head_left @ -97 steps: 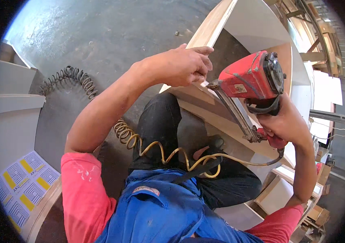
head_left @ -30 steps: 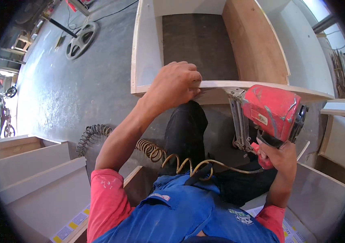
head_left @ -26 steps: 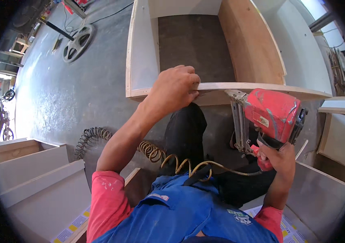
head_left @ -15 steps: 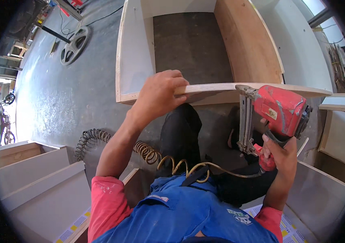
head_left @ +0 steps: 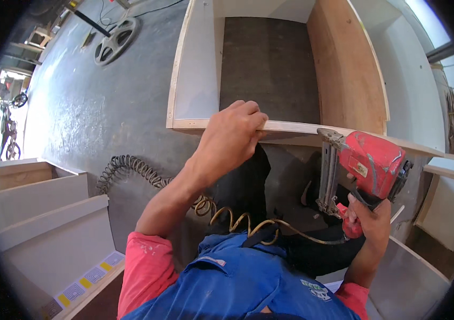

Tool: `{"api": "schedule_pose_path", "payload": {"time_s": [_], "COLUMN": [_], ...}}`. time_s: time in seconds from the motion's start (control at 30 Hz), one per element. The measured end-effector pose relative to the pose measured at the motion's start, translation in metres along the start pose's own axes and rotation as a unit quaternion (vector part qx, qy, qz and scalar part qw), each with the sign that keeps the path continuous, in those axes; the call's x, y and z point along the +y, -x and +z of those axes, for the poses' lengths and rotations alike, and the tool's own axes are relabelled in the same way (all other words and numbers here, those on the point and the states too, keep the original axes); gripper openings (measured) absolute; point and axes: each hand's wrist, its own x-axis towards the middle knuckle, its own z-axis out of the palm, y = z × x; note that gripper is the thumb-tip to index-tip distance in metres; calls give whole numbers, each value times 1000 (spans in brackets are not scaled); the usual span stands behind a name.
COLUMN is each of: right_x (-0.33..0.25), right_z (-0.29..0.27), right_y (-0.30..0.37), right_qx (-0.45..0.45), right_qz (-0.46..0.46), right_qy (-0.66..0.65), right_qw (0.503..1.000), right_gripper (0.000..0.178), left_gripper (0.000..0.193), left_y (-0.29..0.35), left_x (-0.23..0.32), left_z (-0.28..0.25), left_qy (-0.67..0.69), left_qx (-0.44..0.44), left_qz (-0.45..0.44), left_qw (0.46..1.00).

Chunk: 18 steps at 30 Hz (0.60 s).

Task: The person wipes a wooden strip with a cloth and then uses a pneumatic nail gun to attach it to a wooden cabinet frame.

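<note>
A cabinet carcass of white-faced panels with raw wood edges stands before me, its near board (head_left: 296,127) running from side to side. My left hand (head_left: 235,129) is closed over the top edge of that board, left of its middle. In my right hand (head_left: 370,216) is a red pneumatic nail gun (head_left: 373,162), gripped by its handle. Its nose is at the board's edge, right of my left hand; whether it presses on the wood I cannot tell. A coiled yellow air hose (head_left: 232,221) runs to the handle's base.
Other white panel boxes stand at the lower left (head_left: 51,213) and at the right (head_left: 443,200). Coils of the hose (head_left: 131,165) lie on the grey floor to the left. Farther off are a spoked wheel-shaped base (head_left: 117,41) and a bicycle (head_left: 9,130).
The view has shifted, so the carcass sits farther right and its near board slopes down rightward. My left hand has turned over the edge, its thumb now hidden. The nail gun stays near the board.
</note>
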Motion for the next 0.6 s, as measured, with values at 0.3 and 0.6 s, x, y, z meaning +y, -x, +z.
{"api": "schedule_pose_path", "payload": {"time_s": [0.3,0.6], "right_x": [-4,7], "right_z": [2,-9], "right_y": [-15,-14], "right_qx": [-44,-32], "right_qz": [-1,26], "right_qy": [46,21], "right_qw": [998,999], "right_gripper": [34,33], "left_gripper": [21,22], "left_y": [-7,-12], "left_x": [-1,-5], "left_z": [5,12], "left_qy": [47,64], "left_qx": [4,9], "left_qz": [-3,23], "left_qw": [999,998]}}
